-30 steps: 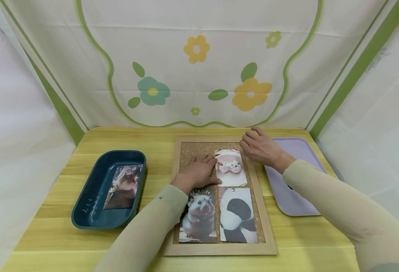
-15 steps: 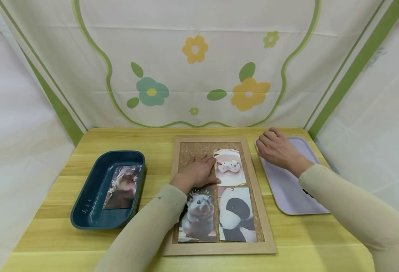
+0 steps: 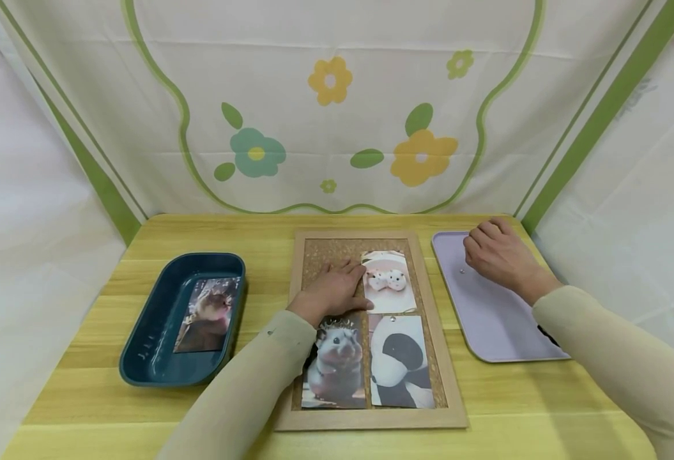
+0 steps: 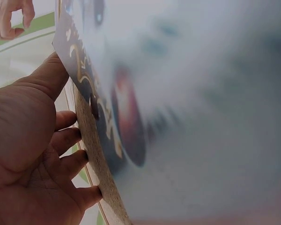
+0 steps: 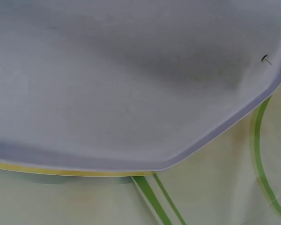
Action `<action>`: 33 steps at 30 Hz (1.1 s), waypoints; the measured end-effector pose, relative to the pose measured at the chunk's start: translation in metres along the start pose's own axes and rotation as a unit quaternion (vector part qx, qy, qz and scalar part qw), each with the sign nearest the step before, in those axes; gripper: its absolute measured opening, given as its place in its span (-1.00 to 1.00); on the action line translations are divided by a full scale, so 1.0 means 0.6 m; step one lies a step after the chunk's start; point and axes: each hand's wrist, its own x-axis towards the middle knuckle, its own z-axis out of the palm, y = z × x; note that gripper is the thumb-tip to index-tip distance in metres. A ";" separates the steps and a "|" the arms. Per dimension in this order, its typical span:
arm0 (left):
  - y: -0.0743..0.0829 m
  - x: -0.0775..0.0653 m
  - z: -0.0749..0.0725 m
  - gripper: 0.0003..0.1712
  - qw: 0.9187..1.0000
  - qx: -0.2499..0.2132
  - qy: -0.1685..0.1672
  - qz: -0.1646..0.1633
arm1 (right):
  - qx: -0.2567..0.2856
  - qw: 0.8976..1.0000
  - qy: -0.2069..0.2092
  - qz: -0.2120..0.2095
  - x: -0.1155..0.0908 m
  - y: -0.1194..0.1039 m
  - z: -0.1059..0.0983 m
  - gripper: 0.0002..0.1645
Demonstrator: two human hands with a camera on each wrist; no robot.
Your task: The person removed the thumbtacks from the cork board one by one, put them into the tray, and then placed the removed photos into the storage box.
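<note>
Photo cards (image 3: 405, 354) are counted as four: three are laid on the corkboard (image 3: 316, 249) beneath the left hand (image 3: 332, 292), and one is contained in the glossy teal bin (image 3: 155, 326), left of that hand. The left hand is spread, fingers extended against grainy cork framed in smooth wood, and the pale card (image 3: 391, 284) just right of it is touched at its edge. Below that hand, a hamster card (image 3: 337, 370) is partly covered by the left sleeve (image 3: 256, 377); beside it, a black-and-white card is pierced near its top by one metal pin (image 3: 393, 319). The right hand (image 3: 500, 255) is held loosely curled above the lilac tray (image 3: 503, 335), where one small tack (image 3: 462, 271) is seen just left of it. Both hands are backed by a flowered curtain (image 3: 291, 83).
</note>
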 end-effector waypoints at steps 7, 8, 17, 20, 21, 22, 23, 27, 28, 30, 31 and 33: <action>0.001 0.001 -0.001 0.05 1.000 -0.008 -0.002 -0.004 | 0.006 1.000 -0.011 0.000 -0.025 0.004 0.004 -0.52; 0.001 0.000 -0.001 0.05 1.000 -0.008 -0.001 -0.004 | 0.007 1.000 -0.013 0.000 -0.028 0.005 0.005 -0.53; 0.001 -0.002 -0.003 0.05 1.000 -0.012 -0.003 -0.004 | 0.012 0.999 -0.047 -0.001 -0.055 0.007 0.010 -0.47; 0.002 -0.002 -0.004 0.05 1.000 -0.012 -0.005 -0.005 | 0.011 0.998 -0.063 -0.002 -0.062 0.006 0.013 -0.42; 0.002 -0.002 -0.004 0.06 1.000 -0.011 -0.006 -0.005 | 0.010 0.998 -0.066 -0.002 -0.064 0.006 0.013 -0.41; 0.002 -0.003 -0.005 0.06 1.000 -0.010 -0.007 -0.006 | 0.010 0.998 -0.069 -0.003 -0.065 0.005 0.014 -0.41; 0.003 -0.003 -0.005 0.06 1.000 -0.010 -0.007 -0.006 | 0.009 0.997 -0.071 -0.004 -0.067 0.005 0.014 -0.40; 0.003 -0.003 -0.006 0.06 1.000 -0.009 -0.007 -0.006 | 0.013 0.997 -0.072 -0.004 -0.072 0.004 0.015 -0.41; 0.004 -0.004 -0.006 0.05 1.000 -0.010 -0.006 -0.006 | 0.015 0.997 -0.073 -0.003 -0.074 0.004 0.016 -0.41; 0.004 -0.004 -0.007 0.06 1.000 -0.012 -0.007 -0.005 | 0.019 0.997 -0.075 -0.001 -0.077 0.004 0.016 -0.40; 0.004 -0.004 -0.007 0.06 1.000 -0.012 -0.007 -0.005 | 0.021 0.997 -0.077 0.000 -0.079 0.004 0.016 -0.39; 0.003 -0.004 -0.006 0.05 1.000 -0.013 -0.008 -0.005 | 0.021 0.996 -0.081 0.001 -0.082 0.004 0.017 -0.38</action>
